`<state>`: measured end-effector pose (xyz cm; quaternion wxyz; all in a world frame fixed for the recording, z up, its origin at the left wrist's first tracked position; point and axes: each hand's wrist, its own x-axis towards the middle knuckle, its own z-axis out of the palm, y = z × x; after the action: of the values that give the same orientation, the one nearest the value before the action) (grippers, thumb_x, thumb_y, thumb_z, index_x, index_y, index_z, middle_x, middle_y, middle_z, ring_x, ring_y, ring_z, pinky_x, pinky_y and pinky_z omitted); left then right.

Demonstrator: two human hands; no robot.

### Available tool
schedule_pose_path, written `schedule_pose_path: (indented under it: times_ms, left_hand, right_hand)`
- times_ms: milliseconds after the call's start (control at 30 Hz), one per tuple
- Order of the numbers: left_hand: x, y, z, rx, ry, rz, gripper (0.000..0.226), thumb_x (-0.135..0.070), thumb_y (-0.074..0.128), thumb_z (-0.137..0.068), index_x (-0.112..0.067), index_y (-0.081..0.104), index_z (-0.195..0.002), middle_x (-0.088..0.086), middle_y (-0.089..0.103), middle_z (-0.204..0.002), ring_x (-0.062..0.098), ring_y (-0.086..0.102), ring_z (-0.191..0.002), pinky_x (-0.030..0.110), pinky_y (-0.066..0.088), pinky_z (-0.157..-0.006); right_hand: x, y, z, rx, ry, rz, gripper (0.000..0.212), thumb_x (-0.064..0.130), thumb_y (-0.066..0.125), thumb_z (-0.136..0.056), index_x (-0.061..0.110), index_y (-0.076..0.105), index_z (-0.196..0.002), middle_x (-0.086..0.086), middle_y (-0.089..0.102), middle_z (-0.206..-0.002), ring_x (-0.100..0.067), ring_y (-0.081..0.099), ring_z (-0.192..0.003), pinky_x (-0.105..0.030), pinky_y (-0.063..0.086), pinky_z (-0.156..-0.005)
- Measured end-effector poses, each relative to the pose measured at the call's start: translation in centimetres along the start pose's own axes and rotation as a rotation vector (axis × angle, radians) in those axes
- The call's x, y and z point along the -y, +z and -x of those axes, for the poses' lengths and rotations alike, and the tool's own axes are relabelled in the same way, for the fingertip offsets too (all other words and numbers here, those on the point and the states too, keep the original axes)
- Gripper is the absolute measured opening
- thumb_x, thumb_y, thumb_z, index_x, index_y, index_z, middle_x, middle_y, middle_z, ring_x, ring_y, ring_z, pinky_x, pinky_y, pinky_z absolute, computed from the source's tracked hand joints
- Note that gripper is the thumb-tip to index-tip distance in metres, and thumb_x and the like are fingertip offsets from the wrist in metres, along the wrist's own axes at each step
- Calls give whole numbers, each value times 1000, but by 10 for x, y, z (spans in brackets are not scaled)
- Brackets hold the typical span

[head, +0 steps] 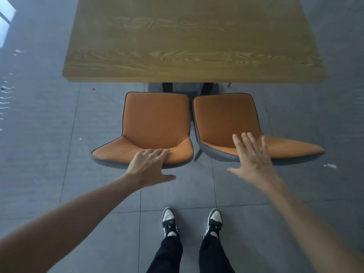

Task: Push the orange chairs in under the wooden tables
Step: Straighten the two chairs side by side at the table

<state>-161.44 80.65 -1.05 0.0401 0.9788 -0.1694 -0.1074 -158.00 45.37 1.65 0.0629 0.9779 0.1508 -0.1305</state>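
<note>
Two orange chairs with grey backs stand side by side, facing a wooden table (pixel 193 46) whose near edge lies just beyond their seats. My left hand (pixel 148 166) grips the top of the backrest of the left orange chair (pixel 155 119), fingers curled over its rim, thumb behind. My right hand (pixel 254 158) hovers with fingers spread over the backrest top of the right orange chair (pixel 226 119); I cannot tell whether it touches. Both seats lie outside the table edge.
Grey floor tiles (pixel 98 119) surround the chairs. Black table legs (pixel 167 87) show under the tabletop edge. My feet in black-and-white sneakers (pixel 169 221) stand behind the chairs. A small white scrap (pixel 330 165) lies on the floor at right.
</note>
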Motion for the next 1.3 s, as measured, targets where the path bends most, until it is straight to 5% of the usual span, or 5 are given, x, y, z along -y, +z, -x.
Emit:
schedule_pose_path:
  times_ms: [200, 433, 867, 1167, 1300]
  left_hand:
    - [-17, 5, -23, 48, 23, -56, 29, -33, 61, -82, -24, 62, -110, -4, 73, -92, 23, 71, -76, 32, 41, -54]
    - [-30, 12, -28, -18, 40, -34, 32, -28, 66, -71, -24, 72, -102, -3, 76, -84, 23, 70, -66, 32, 52, -50]
    - [-27, 14, -26, -82, 3, -26, 30, -39, 65, -72, -30, 71, -99, -9, 76, -85, 20, 69, -67, 30, 51, -50]
    - [-52, -4, -28, 41, -227, 117, 67, -80, 24, -88, -28, 65, -84, -10, 71, -86, 20, 65, -77, 35, 41, -62]
    - [-61, -5, -42, 85, -403, 122, 69, -58, 16, -100, -20, 67, -74, 2, 72, -79, 23, 53, -66, 37, 35, -65]
  right_hand:
    - [-46, 8, 2, 130, 146, 52, 48, 7, 67, -71, 19, 61, -117, -4, 67, -108, -29, 62, -100, -41, 50, -80]
    - [-19, 14, -9, -20, 18, -103, 29, -1, 63, -55, 15, 65, -80, 2, 55, -62, -23, 53, -59, -28, 33, -49]
    - [-1, 16, -18, -61, 158, -98, 24, 0, 69, -54, 15, 56, -68, 0, 52, -59, -23, 44, -50, -22, 11, -48]
    - [-18, -1, -17, 114, 53, -331, 49, 49, 52, -85, 36, 58, -132, 11, 66, -124, -19, 60, -113, -36, 46, -86]
    - [-18, 4, -26, -15, 172, -351, 60, 52, 23, -98, 22, 72, -80, -1, 73, -90, -29, 67, -91, -35, 44, -70]
